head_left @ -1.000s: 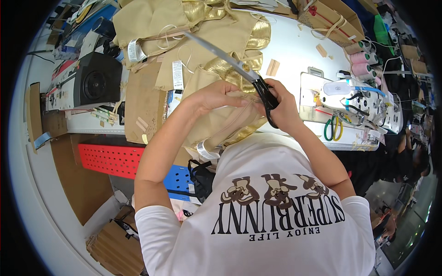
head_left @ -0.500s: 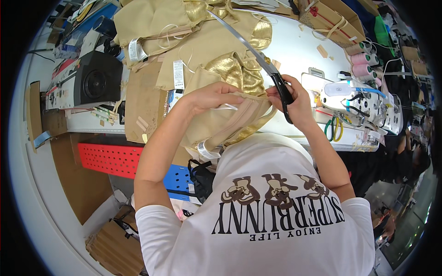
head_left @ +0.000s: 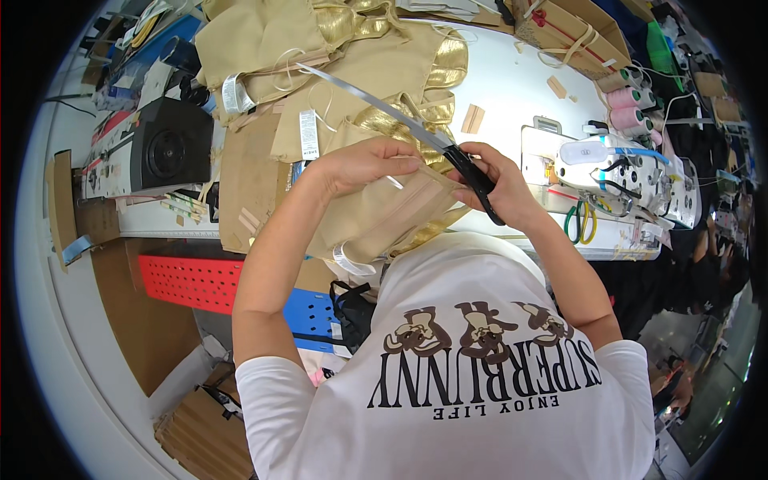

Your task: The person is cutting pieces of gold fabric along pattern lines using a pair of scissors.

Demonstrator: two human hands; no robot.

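My right hand [head_left: 504, 180] grips a pair of long scissors by the black handles. The scissor blades [head_left: 392, 114] look closed and slant up to the left over the cloth. Its fingertips also touch the edge of a beige garment [head_left: 360, 220] with shiny gold parts. With thumb and fingers closed, my left hand [head_left: 372, 164] pinches the garment's upper edge. Between the hands runs a paler pinkish strip [head_left: 404, 204], and a white label [head_left: 350, 260] hangs at the lower end. The garment rests partly against my white shirt.
More beige and gold garments [head_left: 368, 60] lie beyond, with white labels. A sewing machine [head_left: 612, 172], green and yellow-handled snips [head_left: 588, 222] and thread cones [head_left: 628, 108] are at right. A black box-shaped device [head_left: 172, 144] and cardboard [head_left: 248, 188] are at left.
The scissors have swung leftward and lower, their tip now over the far garments. My right hand has shifted slightly left and turned. The left hand keeps its pinch on the garment.
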